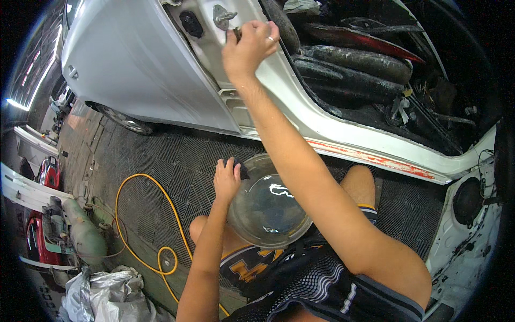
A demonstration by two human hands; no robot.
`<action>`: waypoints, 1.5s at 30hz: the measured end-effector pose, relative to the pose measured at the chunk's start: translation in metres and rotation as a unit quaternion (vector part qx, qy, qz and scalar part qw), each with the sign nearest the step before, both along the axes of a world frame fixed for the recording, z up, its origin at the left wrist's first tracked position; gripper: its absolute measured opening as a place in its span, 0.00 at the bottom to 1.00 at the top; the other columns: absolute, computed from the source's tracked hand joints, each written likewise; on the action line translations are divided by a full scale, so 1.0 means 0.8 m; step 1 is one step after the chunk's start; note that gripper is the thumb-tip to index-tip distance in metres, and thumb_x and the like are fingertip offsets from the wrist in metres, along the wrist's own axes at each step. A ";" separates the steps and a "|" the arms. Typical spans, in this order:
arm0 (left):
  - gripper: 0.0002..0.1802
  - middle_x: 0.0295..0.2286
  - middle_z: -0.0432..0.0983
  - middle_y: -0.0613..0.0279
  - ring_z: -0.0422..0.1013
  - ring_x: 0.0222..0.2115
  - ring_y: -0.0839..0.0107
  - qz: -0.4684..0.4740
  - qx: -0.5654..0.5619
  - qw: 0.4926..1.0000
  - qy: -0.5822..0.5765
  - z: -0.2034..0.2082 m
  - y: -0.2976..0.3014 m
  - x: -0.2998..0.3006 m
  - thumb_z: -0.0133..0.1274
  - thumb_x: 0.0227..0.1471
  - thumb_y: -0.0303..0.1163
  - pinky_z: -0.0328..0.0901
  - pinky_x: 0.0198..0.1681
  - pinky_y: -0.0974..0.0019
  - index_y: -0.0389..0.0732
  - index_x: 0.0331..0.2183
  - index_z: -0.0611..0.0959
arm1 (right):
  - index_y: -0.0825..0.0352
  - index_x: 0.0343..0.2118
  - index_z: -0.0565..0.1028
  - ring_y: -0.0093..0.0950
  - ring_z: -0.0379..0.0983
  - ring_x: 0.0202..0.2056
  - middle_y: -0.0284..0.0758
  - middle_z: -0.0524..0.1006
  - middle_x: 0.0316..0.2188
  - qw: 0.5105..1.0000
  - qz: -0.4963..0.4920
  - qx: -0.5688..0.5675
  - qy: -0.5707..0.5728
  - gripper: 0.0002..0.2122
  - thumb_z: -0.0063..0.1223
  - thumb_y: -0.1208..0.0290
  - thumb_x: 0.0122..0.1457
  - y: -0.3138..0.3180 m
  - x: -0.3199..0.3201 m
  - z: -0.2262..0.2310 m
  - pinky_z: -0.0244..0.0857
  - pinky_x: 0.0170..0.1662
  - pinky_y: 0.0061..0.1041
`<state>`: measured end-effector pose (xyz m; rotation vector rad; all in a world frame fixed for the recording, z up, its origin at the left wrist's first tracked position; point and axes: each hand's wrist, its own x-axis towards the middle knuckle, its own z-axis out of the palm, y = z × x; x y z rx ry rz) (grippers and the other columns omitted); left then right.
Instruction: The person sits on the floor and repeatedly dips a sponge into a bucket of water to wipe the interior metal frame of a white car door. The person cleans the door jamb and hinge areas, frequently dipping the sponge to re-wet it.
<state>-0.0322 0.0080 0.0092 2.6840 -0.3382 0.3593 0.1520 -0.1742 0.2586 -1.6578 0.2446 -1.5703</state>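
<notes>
Right hand (pixel 249 48) raised to the white car's door pillar (pixel 225 40), fingers pinched on a small dark object, too small to identify, just beside the metal door striker (pixel 222 17); left hand (pixel 227 180) lower down, fingers curled around a dark rag (pixel 242 169) at the rim of a clear bowl (pixel 268 201) resting on the lap. Work appears to be at the stage of treating the pillar near the striker. A next move would call for steady fingertip control overhead and a level bowl.

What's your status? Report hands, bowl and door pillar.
Right hand up at the door pillar, fingers pinching a small dark part. Left hand holds a dark cloth at the clear bowl's rim. Nothing between them.
</notes>
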 end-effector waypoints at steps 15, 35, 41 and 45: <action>0.20 0.42 0.69 0.43 0.71 0.42 0.43 -0.009 -0.001 0.999 -0.038 -0.002 -0.002 0.001 0.53 0.62 0.40 0.71 0.41 0.46 0.40 0.51 0.77 | 0.72 0.34 0.76 0.46 0.56 0.57 0.44 0.69 0.47 0.995 -0.008 0.059 0.083 0.09 0.61 0.71 0.55 0.017 -0.011 0.009 0.49 0.56 0.50; 0.20 0.43 0.70 0.44 0.72 0.44 0.44 0.002 0.018 0.999 -0.051 -0.009 0.009 -0.004 0.53 0.62 0.42 0.72 0.43 0.46 0.41 0.51 0.78 | 0.71 0.32 0.74 0.50 0.70 0.44 0.51 0.75 0.40 0.944 0.274 -0.060 0.171 0.14 0.57 0.62 0.62 -0.012 -0.118 -0.055 0.63 0.45 0.47; 0.20 0.43 0.70 0.44 0.72 0.44 0.44 0.016 0.012 0.999 -0.043 -0.007 0.002 -0.002 0.54 0.62 0.42 0.73 0.42 0.46 0.41 0.51 0.78 | 0.76 0.40 0.78 0.29 0.81 0.22 0.40 0.82 0.29 0.334 0.537 -0.157 0.759 0.12 0.58 0.72 0.58 -0.010 -0.241 -0.300 0.78 0.23 0.29; 0.21 0.43 0.70 0.44 0.72 0.44 0.45 0.005 0.026 0.998 -0.062 -0.001 -0.007 -0.001 0.54 0.62 0.42 0.73 0.42 0.46 0.42 0.52 0.77 | 0.64 0.46 0.83 0.38 0.84 0.41 0.42 0.84 0.43 0.551 0.291 -0.231 0.747 0.13 0.58 0.72 0.57 0.000 -0.273 -0.500 0.76 0.45 0.45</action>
